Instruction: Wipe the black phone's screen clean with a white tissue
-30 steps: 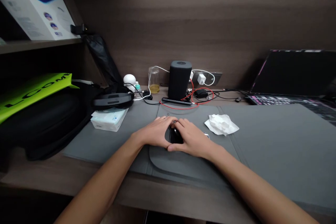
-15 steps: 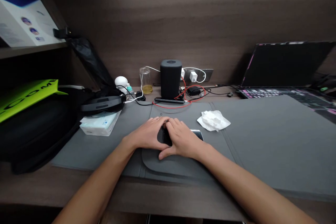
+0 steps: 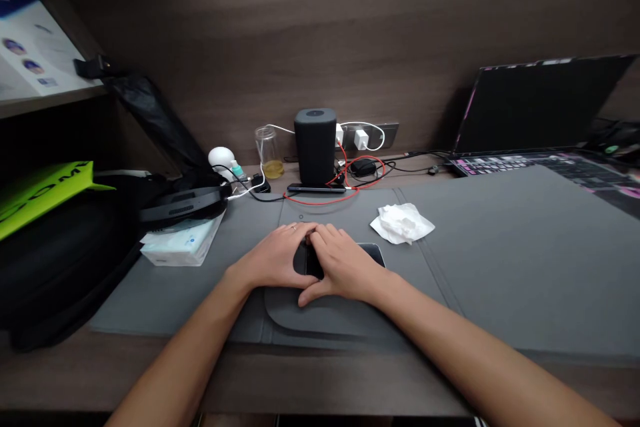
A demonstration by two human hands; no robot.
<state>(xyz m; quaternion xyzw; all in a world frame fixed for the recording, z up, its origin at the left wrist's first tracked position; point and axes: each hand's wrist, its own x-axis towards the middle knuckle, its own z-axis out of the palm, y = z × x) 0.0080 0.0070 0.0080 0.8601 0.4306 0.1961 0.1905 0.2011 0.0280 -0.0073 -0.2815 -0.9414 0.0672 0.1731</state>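
A smartphone (image 3: 373, 252) with a dark face lies sideways on the grey desk mat (image 3: 525, 267), partly covered by both hands. My left hand (image 3: 274, 255) curves around its left part, fingers at the far edge and thumb at the near edge. My right hand (image 3: 344, 261) lies across its middle with curled fingers at the far edge. The right thumb reaches past the near edge, close to the left thumb. The fingertips of both hands meet at the top, and what lies under them is hidden. Dark surface shows in the gap between the hands.
A crumpled white tissue (image 3: 403, 223) lies right of the hands. Behind stand a black speaker (image 3: 315, 147), a glass jar (image 3: 267, 153) and tangled cables (image 3: 373, 170). A tissue pack (image 3: 183, 243) and black bag (image 3: 65, 260) are left; an open laptop (image 3: 540, 110) is right.
The camera view has shifted slightly, so the background sits a little further left. Both hands keep nearly the same pose over the smartphone.
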